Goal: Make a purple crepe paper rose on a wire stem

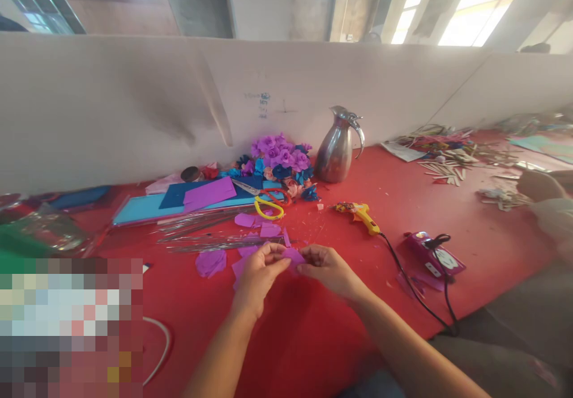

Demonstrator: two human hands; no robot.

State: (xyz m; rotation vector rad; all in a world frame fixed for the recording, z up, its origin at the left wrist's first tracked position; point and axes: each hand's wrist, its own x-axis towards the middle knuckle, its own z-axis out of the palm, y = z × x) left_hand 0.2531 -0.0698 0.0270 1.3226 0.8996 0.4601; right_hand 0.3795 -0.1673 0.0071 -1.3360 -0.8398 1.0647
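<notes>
Left hand [261,272] and right hand [329,268]: fingers pinch a small purple paper piece [293,258] between them; uneven pull risks tearing or creasing it.

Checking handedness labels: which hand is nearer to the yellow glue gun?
Right. The right hand is to the near left of the yellow glue gun, not touching it; the left hand is farther left, on the far side of the right hand from it.
</notes>
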